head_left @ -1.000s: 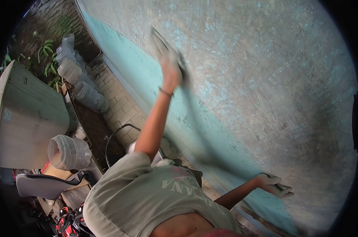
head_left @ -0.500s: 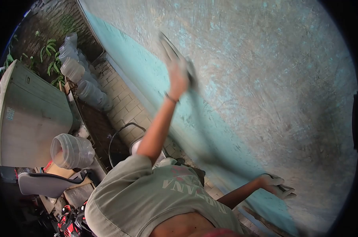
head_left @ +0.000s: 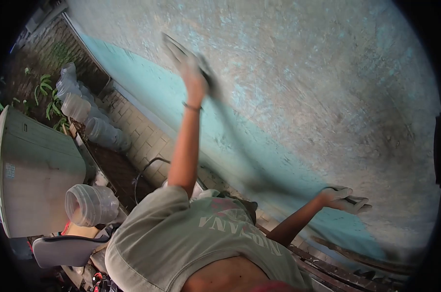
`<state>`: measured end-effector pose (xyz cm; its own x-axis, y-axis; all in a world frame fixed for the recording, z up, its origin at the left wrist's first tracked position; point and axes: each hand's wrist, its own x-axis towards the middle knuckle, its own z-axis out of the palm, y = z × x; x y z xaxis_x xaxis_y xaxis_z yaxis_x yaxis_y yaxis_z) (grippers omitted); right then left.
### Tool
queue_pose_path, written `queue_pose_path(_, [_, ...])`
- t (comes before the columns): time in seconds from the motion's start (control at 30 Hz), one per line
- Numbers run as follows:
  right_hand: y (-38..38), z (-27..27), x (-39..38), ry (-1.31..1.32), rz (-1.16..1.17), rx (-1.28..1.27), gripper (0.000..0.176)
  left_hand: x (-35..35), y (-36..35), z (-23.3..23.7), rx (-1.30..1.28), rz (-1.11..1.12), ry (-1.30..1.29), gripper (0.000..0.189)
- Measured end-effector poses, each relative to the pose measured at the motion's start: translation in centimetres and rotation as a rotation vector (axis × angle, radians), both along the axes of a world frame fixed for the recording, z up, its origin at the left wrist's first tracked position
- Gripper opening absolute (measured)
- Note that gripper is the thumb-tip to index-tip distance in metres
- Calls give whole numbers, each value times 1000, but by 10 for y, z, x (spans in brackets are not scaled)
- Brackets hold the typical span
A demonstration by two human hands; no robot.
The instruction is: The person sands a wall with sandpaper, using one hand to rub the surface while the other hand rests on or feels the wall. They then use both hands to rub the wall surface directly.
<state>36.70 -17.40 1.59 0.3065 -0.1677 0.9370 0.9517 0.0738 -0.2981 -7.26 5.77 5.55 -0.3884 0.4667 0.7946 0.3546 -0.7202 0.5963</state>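
Observation:
My left hand [head_left: 193,82], blurred by motion and with a dark band at its wrist, reaches out against a worn wall [head_left: 298,92] of grey patches over turquoise paint. It grips a thin, flat, pale piece with a dark edge [head_left: 175,47], which lies along the wall and casts a dark shadow; its exact kind is smeared. Lower and to the right, my right hand [head_left: 346,199] rests at the wall with its fingers apart, a dark gap showing between them. Its fingers look coated pale grey.
Left of me are a large pale tub [head_left: 43,170], a clear plastic container [head_left: 91,204], a grey chair part [head_left: 64,250] and several clear jugs [head_left: 103,134]. A tiled path [head_left: 137,126] runs along the wall's foot. Dark slats [head_left: 337,272] lie at lower right.
My left hand has moved up and left along the wall with the flat piece. The view has tilted, lowering the containers in frame and showing more slats. My right hand stays nearly in place.

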Motion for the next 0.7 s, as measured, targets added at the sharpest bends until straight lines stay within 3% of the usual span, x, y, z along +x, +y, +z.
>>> queue_pose_path(0.07, [3, 2, -6, 31, -6, 4, 60, 62, -48, -16, -26, 51, 116, 93])
queue_pose_path(0.13, [5, 4, -11, 43, -24, -6, 62, 114, -98, -45, -219, 70, 213, 104])
queue_pose_path(0.2, [5, 3, -10, 31, -32, -5, 63, 101, -95, -34, -176, 34, 219, 100])
queue_pose_path(0.4, [5, 0, -4, -3, -34, 30, 64, -17, -5, 64, -44, -36, -33, 86])
queue_pose_path(0.53, [5, 0, -5, 0, -50, 34, 65, 33, -34, 19, 13, 55, 108, 88])
queue_pose_path(0.6, [7, 2, -7, 5, -47, 27, 65, 85, -79, -21, -157, 132, 295, 96])
queue_pose_path(0.63, [7, 3, -9, 11, -36, 25, 65, 107, -103, -47, -208, 47, 277, 97])
queue_pose_path(0.7, [3, 3, -10, 18, -35, 12, 64, 102, -98, -43, -201, 30, 268, 97])
